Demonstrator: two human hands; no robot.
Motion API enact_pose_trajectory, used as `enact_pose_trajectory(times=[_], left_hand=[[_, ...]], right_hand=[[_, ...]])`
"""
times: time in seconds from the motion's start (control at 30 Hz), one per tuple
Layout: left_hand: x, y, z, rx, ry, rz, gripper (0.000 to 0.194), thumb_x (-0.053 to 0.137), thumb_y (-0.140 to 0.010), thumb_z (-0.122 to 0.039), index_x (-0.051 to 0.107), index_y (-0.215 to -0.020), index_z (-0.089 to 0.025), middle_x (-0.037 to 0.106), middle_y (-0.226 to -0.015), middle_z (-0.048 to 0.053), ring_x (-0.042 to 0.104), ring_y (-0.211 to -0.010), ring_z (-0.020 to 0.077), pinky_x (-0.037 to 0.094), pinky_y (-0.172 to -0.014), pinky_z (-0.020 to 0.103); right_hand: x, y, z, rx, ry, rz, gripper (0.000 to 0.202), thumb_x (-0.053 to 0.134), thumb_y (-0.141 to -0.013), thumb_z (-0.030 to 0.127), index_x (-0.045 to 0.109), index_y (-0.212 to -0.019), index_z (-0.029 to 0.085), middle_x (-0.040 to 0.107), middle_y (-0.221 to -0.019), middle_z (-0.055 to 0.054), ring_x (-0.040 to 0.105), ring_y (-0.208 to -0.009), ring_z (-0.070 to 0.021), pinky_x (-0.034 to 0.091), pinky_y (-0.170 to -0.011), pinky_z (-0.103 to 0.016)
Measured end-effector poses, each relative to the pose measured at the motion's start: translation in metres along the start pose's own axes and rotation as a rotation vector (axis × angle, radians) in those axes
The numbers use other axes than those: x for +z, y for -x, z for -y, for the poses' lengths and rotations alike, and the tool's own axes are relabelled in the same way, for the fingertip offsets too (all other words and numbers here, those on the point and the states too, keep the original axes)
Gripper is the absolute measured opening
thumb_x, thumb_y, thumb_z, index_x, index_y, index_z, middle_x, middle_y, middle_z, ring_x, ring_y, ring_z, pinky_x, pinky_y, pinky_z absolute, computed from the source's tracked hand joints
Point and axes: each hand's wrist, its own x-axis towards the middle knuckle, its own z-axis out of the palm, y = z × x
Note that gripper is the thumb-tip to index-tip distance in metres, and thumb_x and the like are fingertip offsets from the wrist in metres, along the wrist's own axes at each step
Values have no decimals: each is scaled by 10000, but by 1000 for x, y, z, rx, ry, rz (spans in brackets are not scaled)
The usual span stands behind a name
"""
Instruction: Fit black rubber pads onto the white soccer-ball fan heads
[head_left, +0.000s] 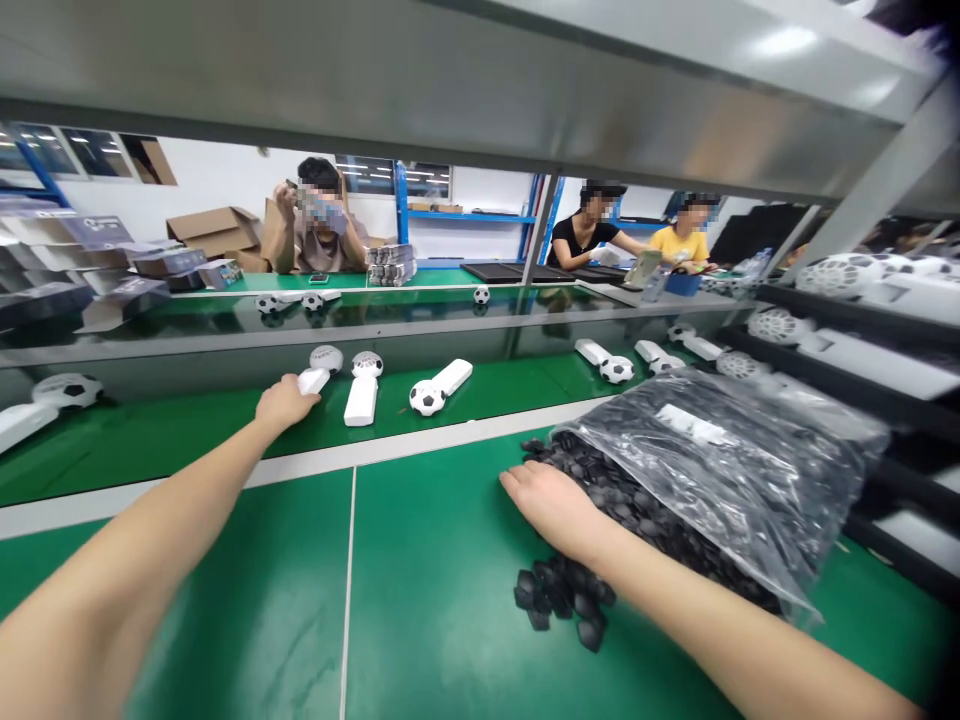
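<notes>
The left hand is closing its grip on a white fan on the conveyor; the right hand, fingers spread, is resting on black parts spilling from the bag.

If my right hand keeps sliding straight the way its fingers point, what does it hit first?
The right hand points left across the green mat. The way looks free there; it lies on the pile of small black parts. Depth is hard to judge.
</notes>
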Motion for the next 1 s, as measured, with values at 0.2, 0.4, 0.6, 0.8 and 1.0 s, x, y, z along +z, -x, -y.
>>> enact_pose_trajectory(times=[0.2,0.4,0.6,0.8,1.0], left_hand=[[-22,76,9,181,51,146,607,503,-738,-482,381,-1257,-192,581,-1131,107,589,-924,303,457,-728,351],[-20,200,23,483,124,334,588,472,-765,-504,362,-1297,-279,511,-1264,44,502,-1095,302,416,-887,380],[-17,236,2,559,4,451,600,458,-777,-468,357,-1321,-236,520,-1223,91,507,-1070,316,427,-877,426],[-8,211,-54,743,101,509,716,566,-703,-385,289,-1348,-244,371,-1358,74,401,-1205,277,376,-967,387],[14,203,-74,715,164,562,742,556,-715,-396,250,-1370,-228,401,-1339,82,454,-1169,268,410,-925,371]], right_hand=[[3,10,-5,58,-324,-118,372,406,-785,-11,570,-1074,156,612,-965,-81,596,-850,-169,453,-750,-263],[-7,23,14,33,-587,-156,197,430,-856,104,601,-925,173,618,-908,-55,588,-859,-155,446,-774,-257],[-15,33,24,150,-819,-249,125,408,-886,216,504,-965,197,647,-863,-48,630,-793,-160,491,-720,-297],[-18,30,38,142,-1132,-329,146,385,-871,153,493,-963,189,650,-908,-61,649,-850,-144,528,-757,-292],[-17,31,45,60,-991,-548,90,473,-852,176,559,-870,196,619,-960,-53,590,-916,-164,479,-814,-321]])
